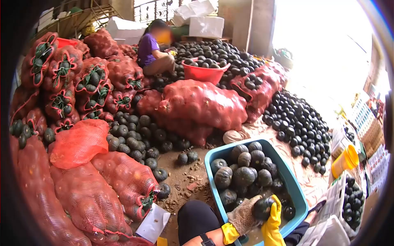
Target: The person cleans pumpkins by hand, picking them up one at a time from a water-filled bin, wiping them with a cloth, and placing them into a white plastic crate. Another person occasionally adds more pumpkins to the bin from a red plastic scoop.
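A dark green pumpkin (pixel 263 209) is held between my two hands over the near end of a blue tub (pixel 302 201). My left hand (pixel 243 215), in a brown, rough-textured mitt with a yellow cuff, is closed against the pumpkin's left side. From the right, my right hand (pixel 272 223) in a yellow rubber glove wraps its fingers round it. Several more dark pumpkins (pixel 244 176) are piled in the tub, with some murky water showing near my hands. Most of the left palm and its fingertips are hidden.
Red mesh sacks (pixel 88 201) of pumpkins line the left and middle. Loose pumpkins (pixel 297 127) lie on a cloth at right, beside a yellow bucket (pixel 345 161) and a white crate (pixel 334 205). Behind, a person in purple (pixel 148 51) sits near a red basin (pixel 205 74).
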`<action>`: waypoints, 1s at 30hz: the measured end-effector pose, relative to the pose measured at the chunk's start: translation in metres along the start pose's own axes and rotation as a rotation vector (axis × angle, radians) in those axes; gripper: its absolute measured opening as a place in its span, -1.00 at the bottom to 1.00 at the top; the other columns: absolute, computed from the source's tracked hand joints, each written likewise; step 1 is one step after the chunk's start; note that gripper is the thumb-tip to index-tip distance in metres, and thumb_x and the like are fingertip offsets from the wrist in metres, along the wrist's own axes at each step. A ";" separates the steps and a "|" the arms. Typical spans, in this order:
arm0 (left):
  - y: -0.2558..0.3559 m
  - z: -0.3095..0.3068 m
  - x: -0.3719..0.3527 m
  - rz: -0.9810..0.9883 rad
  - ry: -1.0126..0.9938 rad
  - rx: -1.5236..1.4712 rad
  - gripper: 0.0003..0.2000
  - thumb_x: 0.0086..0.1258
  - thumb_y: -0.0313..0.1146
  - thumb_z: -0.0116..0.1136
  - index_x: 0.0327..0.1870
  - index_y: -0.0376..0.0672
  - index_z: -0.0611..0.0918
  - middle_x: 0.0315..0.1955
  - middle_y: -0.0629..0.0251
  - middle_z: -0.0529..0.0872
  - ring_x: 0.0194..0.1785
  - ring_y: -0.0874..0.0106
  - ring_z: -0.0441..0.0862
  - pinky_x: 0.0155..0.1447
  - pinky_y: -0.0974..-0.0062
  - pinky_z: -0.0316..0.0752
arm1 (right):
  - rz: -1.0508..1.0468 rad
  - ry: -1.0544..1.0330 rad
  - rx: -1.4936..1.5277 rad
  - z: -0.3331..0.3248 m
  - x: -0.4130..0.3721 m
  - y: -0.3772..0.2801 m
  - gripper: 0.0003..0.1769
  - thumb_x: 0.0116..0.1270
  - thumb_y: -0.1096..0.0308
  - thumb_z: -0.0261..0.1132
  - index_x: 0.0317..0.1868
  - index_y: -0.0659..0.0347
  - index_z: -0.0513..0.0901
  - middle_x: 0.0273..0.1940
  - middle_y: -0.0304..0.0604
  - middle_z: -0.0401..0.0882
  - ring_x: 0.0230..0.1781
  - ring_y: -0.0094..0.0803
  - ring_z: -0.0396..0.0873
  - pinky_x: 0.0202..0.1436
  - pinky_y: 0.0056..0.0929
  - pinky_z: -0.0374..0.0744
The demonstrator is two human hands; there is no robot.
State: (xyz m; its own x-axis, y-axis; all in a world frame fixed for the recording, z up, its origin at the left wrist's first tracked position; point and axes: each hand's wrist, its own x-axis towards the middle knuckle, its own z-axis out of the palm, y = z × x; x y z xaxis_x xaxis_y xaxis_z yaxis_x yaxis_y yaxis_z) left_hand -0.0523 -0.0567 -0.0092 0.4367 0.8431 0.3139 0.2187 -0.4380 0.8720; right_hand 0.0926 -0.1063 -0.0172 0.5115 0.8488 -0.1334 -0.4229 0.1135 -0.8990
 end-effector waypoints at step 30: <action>0.021 -0.014 0.024 0.147 -0.179 -0.010 -0.10 -0.15 -0.15 0.77 0.33 -0.16 0.57 0.18 0.16 0.73 0.28 0.15 0.70 0.39 0.25 0.57 | 0.184 -0.394 -0.629 0.001 -0.020 -0.060 -0.11 0.34 0.19 0.63 0.61 -0.03 0.42 0.49 -0.05 0.47 0.55 -0.16 0.42 0.61 -0.11 0.44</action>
State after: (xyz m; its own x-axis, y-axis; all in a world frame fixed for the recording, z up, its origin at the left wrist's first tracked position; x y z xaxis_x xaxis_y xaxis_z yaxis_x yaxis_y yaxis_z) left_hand -0.0494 -0.0412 0.0216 0.6110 0.7012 0.3674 0.1332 -0.5485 0.8255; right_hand 0.1071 -0.1292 0.0396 0.1200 0.9604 -0.2516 0.0906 -0.2630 -0.9605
